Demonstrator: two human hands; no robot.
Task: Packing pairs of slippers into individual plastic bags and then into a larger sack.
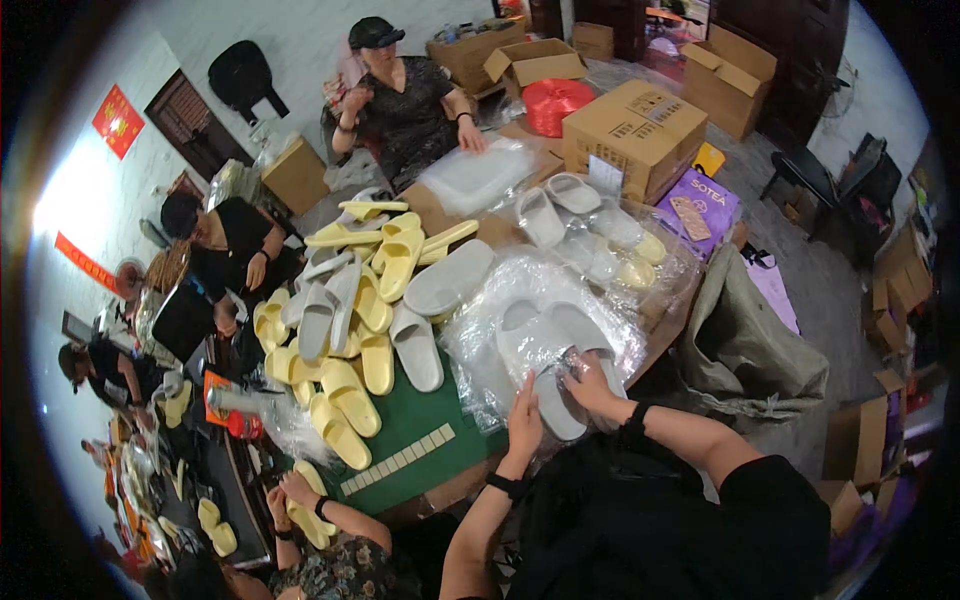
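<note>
Right hand (594, 386), fingers bent, touches a smooth grey slip-on slipper (560, 408) at lower centre, its hold unclear; left hand (524, 420), fingers extended, lies alongside, near crinkled clear plastic (474, 345).

The left hand (524, 418) and right hand (594, 388) are at grey slippers (560, 408) by clear plastic (475, 345), beside a heap of yellow and grey slippers (375, 300) on the green-topped desk (432, 418).

Ct is 20+ slippers (450, 278), 2 red posters (118, 121), 1 red roll (557, 107), 1 grn mat (440, 408).
</note>
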